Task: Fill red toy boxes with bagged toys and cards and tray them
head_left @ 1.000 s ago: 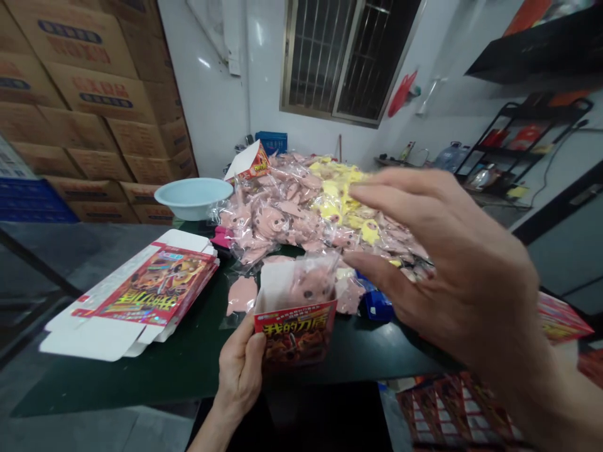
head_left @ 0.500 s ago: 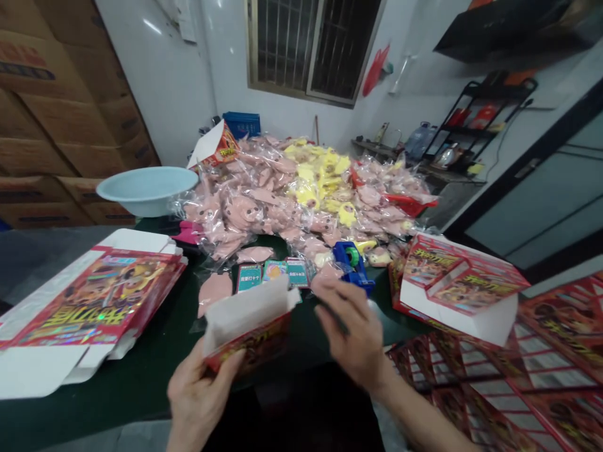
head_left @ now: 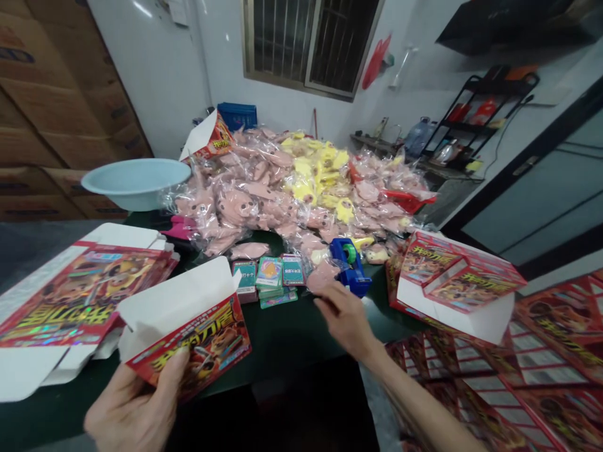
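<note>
My left hand (head_left: 136,402) grips a small red printed carton (head_left: 207,351), thumb on its front face. Its white end flap stands up and the top is open; the inside is hidden. My right hand (head_left: 346,320) has thumb and fingers drawn together at the lower edge of a bagged pink plush toy (head_left: 324,276), which lies on the table. Just beyond that hand stands a blue tape dispenser (head_left: 351,273) with green tape. Between my hands sit small stacks of cards (head_left: 269,273), one card lying askew in front. Another pink toy (head_left: 249,251) lies behind them.
A large heap of bagged pink and yellow toys (head_left: 282,182) fills the table's back. Flat cartons (head_left: 89,295) are stacked at left, near a pale blue basin (head_left: 136,182). An open carton (head_left: 452,282) stands at right, above rows of filled red boxes (head_left: 556,351).
My left hand has swung the carton left and down, uncovering the card stacks. My right hand's fingers have drawn closer together at the pink toy's edge.
</note>
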Motion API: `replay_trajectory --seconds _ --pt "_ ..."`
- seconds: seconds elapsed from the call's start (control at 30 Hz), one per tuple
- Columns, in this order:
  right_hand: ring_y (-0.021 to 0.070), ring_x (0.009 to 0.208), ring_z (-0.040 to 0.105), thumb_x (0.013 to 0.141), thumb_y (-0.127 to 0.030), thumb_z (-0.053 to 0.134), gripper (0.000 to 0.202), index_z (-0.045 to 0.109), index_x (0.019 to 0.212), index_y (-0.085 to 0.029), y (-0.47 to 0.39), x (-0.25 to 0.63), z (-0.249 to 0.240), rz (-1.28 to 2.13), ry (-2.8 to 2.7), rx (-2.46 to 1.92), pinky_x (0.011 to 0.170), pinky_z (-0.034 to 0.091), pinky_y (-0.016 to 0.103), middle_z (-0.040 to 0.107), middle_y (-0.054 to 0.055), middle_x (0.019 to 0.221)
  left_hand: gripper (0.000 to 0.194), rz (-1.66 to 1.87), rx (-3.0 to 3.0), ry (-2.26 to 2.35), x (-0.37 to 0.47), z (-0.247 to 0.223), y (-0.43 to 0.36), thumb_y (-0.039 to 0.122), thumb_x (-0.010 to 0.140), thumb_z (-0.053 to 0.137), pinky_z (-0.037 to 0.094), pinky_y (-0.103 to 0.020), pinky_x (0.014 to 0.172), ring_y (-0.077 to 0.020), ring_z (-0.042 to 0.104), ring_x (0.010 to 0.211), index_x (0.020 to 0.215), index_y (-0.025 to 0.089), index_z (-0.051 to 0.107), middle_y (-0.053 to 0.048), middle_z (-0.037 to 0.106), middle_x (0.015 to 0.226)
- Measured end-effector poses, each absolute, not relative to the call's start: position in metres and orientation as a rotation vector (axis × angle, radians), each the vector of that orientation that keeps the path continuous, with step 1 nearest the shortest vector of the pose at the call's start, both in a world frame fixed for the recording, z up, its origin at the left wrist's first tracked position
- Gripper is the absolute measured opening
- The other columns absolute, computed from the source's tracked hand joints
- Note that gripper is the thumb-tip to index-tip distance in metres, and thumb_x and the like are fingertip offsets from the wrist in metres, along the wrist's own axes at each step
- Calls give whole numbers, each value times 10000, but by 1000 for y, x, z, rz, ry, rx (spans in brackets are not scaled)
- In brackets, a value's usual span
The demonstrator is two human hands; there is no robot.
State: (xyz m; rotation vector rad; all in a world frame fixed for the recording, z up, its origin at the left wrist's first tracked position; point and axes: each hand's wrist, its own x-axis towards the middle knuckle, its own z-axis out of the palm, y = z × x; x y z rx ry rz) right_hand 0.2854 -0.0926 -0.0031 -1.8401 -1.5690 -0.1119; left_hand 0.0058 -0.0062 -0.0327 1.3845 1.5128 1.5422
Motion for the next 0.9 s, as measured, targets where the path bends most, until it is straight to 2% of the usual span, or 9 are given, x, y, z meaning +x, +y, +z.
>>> replay_trajectory --seconds 0.1,0.2,0.3,0.43,0.6,0.77,0.83,0.9 --pt "177 834 561 880 -194 458 227 602 1052 -158 -63 272 -17 -208 -1768 -2039 670 428 262 593 90 954 364 1548 1388 1438 -3 -38 -4 293 518 794 545 -224 665 -131 603 586 828 121 709 -21 719 736" --pt "209 841 535 861 -219 499 168 647 923 -168 -40 283 -20 -253 -1903 -2145 636 382 280 581 99 925 361 1511 1429 1471 -11 -37 -6 336 550 784 540 -207 610 -124 595 573 829 124 701 -23 713 719" --pt "190 795 517 878 -183 449 219 651 796 -170 -30 297 -19 -253 -2033 -2102 626 343 277 580 83 860 315 1488 1423 1528 -16 -30 -9 352 598 753 531 -189 577 -110 586 560 815 134 690 -17 706 713" --pt "177 768 499 864 -111 412 245 631 758 -144 -26 299 -24 -291 -2086 -2065 673 334 288 574 83 833 311 1529 1391 1533 -20 -19 -10 368 531 762 519 -190 504 -107 554 480 702 121 678 1 671 585" --pt "194 777 506 849 -70 398 234 606 753 -116 -23 294 -34 -361 -1976 -2074 699 350 304 582 106 823 293 1567 1402 1559 -21 -8 -12 355 491 750 500 -180 485 -102 541 458 651 123 671 13 645 525" --pt "150 717 528 854 -221 539 188 620 693 -169 -28 303 -21 -304 -2078 -1957 624 356 248 587 33 759 310 1570 1402 1587 -34 -16 -11 373 500 760 497 -193 471 -106 532 453 672 127 681 8 661 552" --pt "150 744 531 876 -221 513 171 658 796 -179 -28 306 -9 -320 -2078 -1935 640 356 246 593 38 788 326 1586 1383 1630 -40 -21 -10 372 516 768 492 -186 478 -108 546 477 717 127 695 4 681 593" --pt "160 775 521 917 -163 410 265 636 1054 -179 -24 304 5 -415 -2005 -1959 663 346 258 587 61 836 344 1598 1375 1654 -44 -24 -10 363 517 777 495 -180 500 -110 564 509 758 128 705 2 698 638"
